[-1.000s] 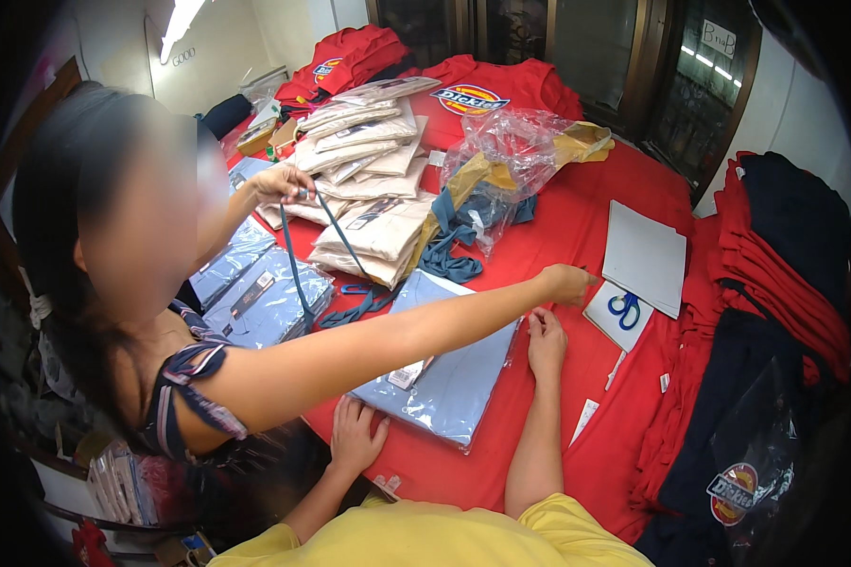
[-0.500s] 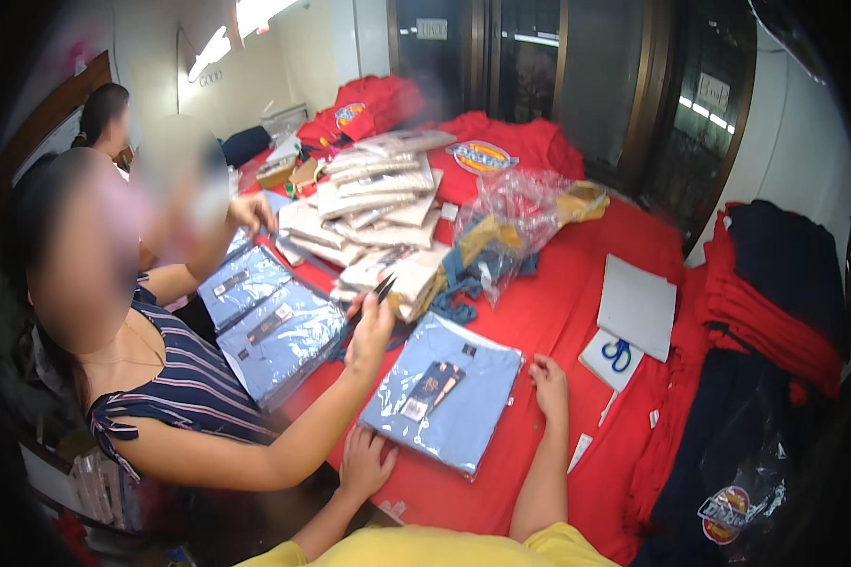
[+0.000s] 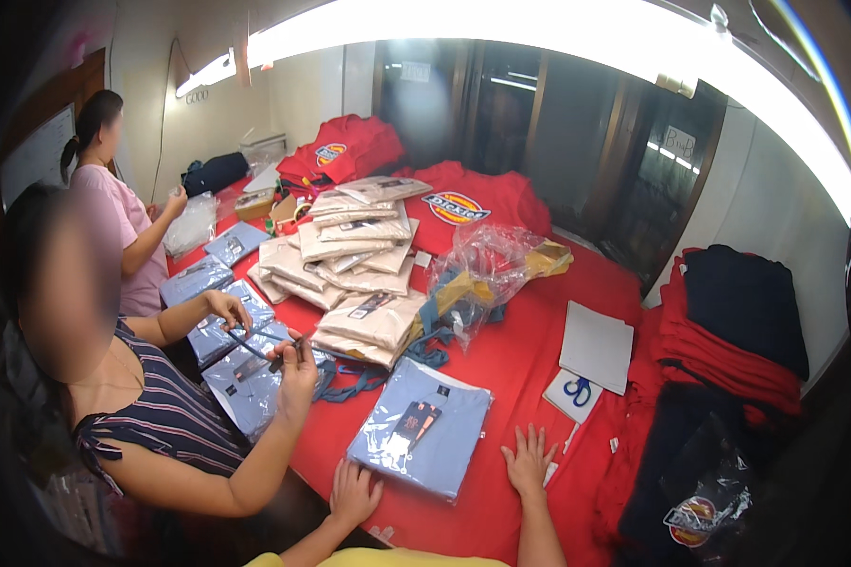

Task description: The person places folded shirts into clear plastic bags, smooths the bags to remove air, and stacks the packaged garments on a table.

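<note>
A folded blue shirt (image 3: 463, 406) in a clear plastic bag, with dark hang tags (image 3: 412, 422) on its front, lies flat in front of me. My left hand (image 3: 355, 493) rests by its near left corner, fingers stretched out and holding nothing. To the right of the packet, my right hand (image 3: 528, 461) lies open on the red cloth (image 3: 501, 515), its fingers spread and apart from the packet. The co-worker at my left, in a striped top (image 3: 175, 397), holds something thin and dark between both hands, above several bagged blue shirts (image 3: 246, 386).
Bagged beige garments (image 3: 355, 250) are heaped beyond the packet. Crumpled clear plastic (image 3: 477, 274) lies beside them. Blue-handled scissors (image 3: 577, 386) sit on a white card, near grey sheets (image 3: 596, 345). Dark and red garments (image 3: 742, 312) are stacked at right. Another person in pink (image 3: 109, 203) stands far left.
My right hand has moved off the packet's right edge and flattened on the cloth. The co-worker's hand with the dark tool has drawn back left to meet the other hand. My view has tilted up.
</note>
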A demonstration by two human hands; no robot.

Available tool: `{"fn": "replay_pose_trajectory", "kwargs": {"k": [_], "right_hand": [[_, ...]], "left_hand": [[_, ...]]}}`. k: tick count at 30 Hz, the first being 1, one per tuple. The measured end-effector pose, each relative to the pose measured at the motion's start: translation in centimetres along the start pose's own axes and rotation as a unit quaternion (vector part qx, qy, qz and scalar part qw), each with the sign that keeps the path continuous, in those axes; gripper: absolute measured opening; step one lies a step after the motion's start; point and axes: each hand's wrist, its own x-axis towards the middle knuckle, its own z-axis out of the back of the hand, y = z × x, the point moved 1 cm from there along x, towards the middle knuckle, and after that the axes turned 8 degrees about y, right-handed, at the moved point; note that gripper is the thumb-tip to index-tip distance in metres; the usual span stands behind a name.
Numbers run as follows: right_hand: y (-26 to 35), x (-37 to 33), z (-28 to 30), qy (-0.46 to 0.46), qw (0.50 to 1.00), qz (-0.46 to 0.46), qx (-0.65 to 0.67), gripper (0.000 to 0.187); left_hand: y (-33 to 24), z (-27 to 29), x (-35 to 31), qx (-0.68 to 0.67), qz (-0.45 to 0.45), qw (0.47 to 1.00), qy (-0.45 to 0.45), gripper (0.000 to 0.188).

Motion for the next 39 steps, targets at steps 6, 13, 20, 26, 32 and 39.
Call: {"fn": "replay_pose_trajectory", "kwargs": {"k": [6, 13, 20, 26, 32, 39], "right_hand": [[-0.6, -0.1, -0.9, -0.034, 0.999, 0.017, -0.026, 0.059], [-0.6, -0.1, -1.0, -0.034, 0.999, 0.013, -0.028, 0.058], [-0.3, -0.2, -0.9, -0.040, 0.999, 0.012, -0.020, 0.058], [-0.4, -0.3, -0.8, -0.062, 0.997, 0.017, -0.035, 0.056], [-0.6, -0.3, -1.0, -0.076, 0.996, 0.018, -0.042, 0.054], [-0.7, 0.1, -1.7, -0.092, 0.995, 0.020, -0.044, 0.053]], "left_hand": [[-0.1, 0.3, 0.1, -0.023, -0.003, 0.999, 0.030, 0.043], [0.2, -0.1, 0.2, -0.019, -0.014, 0.999, 0.031, 0.045], [0.6, -0.4, 0.1, -0.017, -0.016, 0.999, 0.039, 0.046], [0.5, -0.6, 0.0, 0.006, -0.020, 0.999, 0.032, 0.047], [0.5, -0.7, 0.2, -0.004, -0.010, 0.999, 0.047, 0.045], [1.0, -0.5, -0.1, -0.011, -0.020, 0.999, 0.034, 0.044]]}}
